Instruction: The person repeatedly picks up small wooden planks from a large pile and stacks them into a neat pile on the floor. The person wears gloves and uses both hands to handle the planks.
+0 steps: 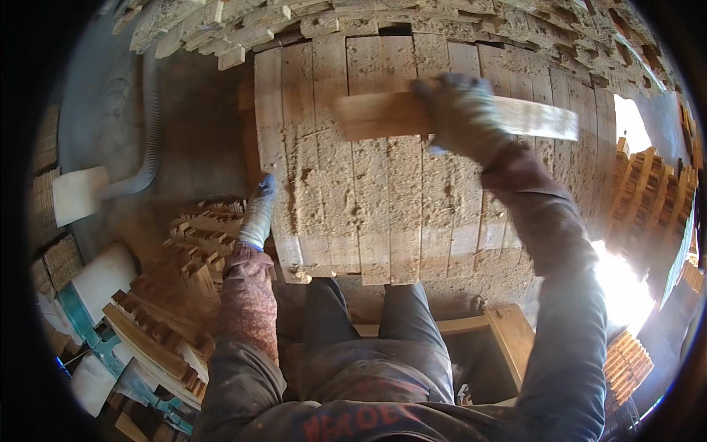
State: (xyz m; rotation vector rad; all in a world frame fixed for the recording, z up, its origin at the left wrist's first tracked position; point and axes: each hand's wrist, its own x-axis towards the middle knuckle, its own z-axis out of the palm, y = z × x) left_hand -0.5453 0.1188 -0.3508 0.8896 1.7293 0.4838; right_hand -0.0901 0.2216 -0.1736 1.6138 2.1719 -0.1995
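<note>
My right hand, in a grey work glove with blue fingertips, is closed around a wooden board. The board lies crosswise over the far part of a row of planks strewn with sawdust; motion blurs it, and I cannot tell whether it touches them. At the left edge of the planks is my gloved left hand, its visible fingers stretched forward along the side and holding nothing I can see. Part of that hand is hidden from this view.
Stacked wood pieces line the far side. Loose wood pieces are piled at left, near a ribbed hose. More slatted stacks stand at right. A wooden frame is by my legs.
</note>
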